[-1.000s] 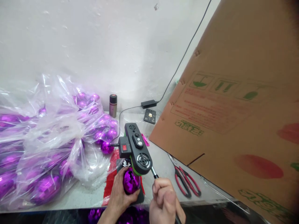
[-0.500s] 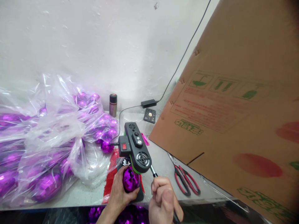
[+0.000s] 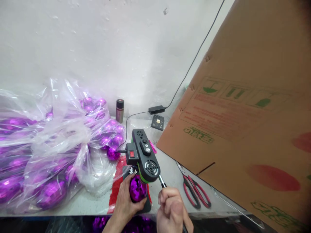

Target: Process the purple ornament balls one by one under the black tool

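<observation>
A shiny purple faceted ball [image 3: 138, 189] with a dark hole on top sits in my left hand [image 3: 124, 201], fingers and thumb wrapped around its sides. It is beneath the near end of a black device [image 3: 146, 154] with round grilles, a red switch and a green edge. My right hand [image 3: 173, 208] is closed around the dark grip of a metal-shafted lever [image 3: 162, 181] that runs up toward the device. A dark base [image 3: 145, 207] shows partly under the ball, on a red sheet [image 3: 116, 191].
Clear plastic bags [image 3: 60, 140] of purple balls cover the left. Behind stand a small bottle [image 3: 120, 111], a power adapter [image 3: 156, 109] and a black card-like piece [image 3: 157, 122]. Red-handled scissors [image 3: 194, 191] lie at right beside a large cardboard box [image 3: 230, 129]. More purple balls [image 3: 141, 224] are below the table edge.
The whole view has shifted slightly, so everything appears a little further right and lower. Both hands keep their holds on the ball and the lever.
</observation>
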Tool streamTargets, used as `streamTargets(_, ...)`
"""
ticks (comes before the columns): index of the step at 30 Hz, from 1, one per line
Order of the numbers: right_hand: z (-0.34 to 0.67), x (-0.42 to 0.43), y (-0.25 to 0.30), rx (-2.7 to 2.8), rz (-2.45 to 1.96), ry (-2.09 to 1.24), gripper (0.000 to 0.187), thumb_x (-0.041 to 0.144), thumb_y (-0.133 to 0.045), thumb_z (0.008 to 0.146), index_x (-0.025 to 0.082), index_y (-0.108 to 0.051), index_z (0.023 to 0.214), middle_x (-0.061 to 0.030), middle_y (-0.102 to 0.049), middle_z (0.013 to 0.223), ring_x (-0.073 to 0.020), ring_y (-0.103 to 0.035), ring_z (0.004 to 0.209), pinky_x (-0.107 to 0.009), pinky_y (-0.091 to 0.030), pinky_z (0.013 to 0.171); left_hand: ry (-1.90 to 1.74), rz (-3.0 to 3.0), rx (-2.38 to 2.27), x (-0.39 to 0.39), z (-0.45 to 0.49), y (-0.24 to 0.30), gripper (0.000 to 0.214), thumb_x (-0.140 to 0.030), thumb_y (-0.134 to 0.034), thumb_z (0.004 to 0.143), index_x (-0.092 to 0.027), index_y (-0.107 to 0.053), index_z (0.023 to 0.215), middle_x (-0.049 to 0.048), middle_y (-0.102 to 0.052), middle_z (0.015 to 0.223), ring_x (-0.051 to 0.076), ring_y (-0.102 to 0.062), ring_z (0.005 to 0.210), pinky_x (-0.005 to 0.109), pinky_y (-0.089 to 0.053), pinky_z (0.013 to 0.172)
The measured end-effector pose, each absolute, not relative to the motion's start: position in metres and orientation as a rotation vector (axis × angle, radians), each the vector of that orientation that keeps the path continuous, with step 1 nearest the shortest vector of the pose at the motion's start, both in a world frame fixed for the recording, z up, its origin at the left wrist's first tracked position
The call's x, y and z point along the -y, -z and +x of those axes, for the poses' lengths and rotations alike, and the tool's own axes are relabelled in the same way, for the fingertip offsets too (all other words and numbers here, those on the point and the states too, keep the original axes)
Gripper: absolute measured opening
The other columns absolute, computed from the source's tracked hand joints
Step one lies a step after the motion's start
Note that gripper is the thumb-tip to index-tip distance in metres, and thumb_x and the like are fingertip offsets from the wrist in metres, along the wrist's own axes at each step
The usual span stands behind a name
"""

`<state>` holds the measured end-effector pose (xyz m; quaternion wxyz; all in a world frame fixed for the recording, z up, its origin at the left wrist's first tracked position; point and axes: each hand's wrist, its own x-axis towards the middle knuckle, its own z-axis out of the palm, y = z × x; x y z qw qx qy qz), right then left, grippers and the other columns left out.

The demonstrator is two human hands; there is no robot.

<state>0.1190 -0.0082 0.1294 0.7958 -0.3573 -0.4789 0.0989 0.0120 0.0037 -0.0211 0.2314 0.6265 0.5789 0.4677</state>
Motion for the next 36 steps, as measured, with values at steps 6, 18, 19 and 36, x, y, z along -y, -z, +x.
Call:
streamTargets(6, 0.115, 0.006, -0.128, 0.991, -0.751, -0.221, 0.055, 0.032, -0.048, 0.114, 0.022, -0.042, 0.06, 0.0054, -0.044, 0.061, -0.0101, -0.04, 0.051, -0.027, -0.03, 0.049, -1.362, 1.725, -1.586, -0.006, 0.019, 0.029, 0.076, -0.033, -0.084, 0.066, -0.014, -0.065, 0.138, 0.0194, -0.079, 0.13, 0.041, -0.077, 0.119, 0.06, -0.066, 0.103)
streamTargets(18, 0.115, 0.006, -0.096, 0.988, -0.716, -0.188, 0.06, 0.039, -0.05, 0.114, 0.021, -0.042, 0.057, 0.004, -0.051, 0.063, -0.0106, -0.047, 0.054, -0.028, -0.039, 0.057, -1.348, 1.71, -1.545, -0.007, 0.02, 0.023, 0.08, -0.03, -0.087, 0.064, -0.017, -0.063, 0.14, 0.018, -0.079, 0.129, 0.04, -0.078, 0.117, 0.059, -0.065, 0.104)
streamTargets(19, 0.115, 0.006, -0.091, 1.009, -0.713, -0.161, 0.06, 0.039, -0.05, 0.114, 0.021, -0.043, 0.057, 0.0036, -0.053, 0.064, -0.0108, -0.049, 0.055, -0.028, -0.042, 0.06, -1.342, 1.708, -1.537, -0.006, 0.02, 0.023, 0.08, -0.031, -0.087, 0.066, -0.017, -0.063, 0.141, 0.018, -0.079, 0.13, 0.04, -0.078, 0.118, 0.059, -0.065, 0.105)
streamTargets(36, 0.129, 0.005, -0.163, 1.009, -0.787, -0.257, 0.055, 0.034, -0.068, 0.106, 0.02, -0.048, 0.056, 0.0048, -0.042, 0.053, -0.0115, -0.053, 0.056, -0.025, -0.037, 0.052, -1.542, 1.769, -1.53, 0.069, -0.001, 0.058, 0.064, -0.018, -0.091, 0.075, -0.032, -0.072, 0.135, 0.0112, -0.079, 0.139, 0.035, -0.075, 0.131, 0.047, -0.065, 0.109)
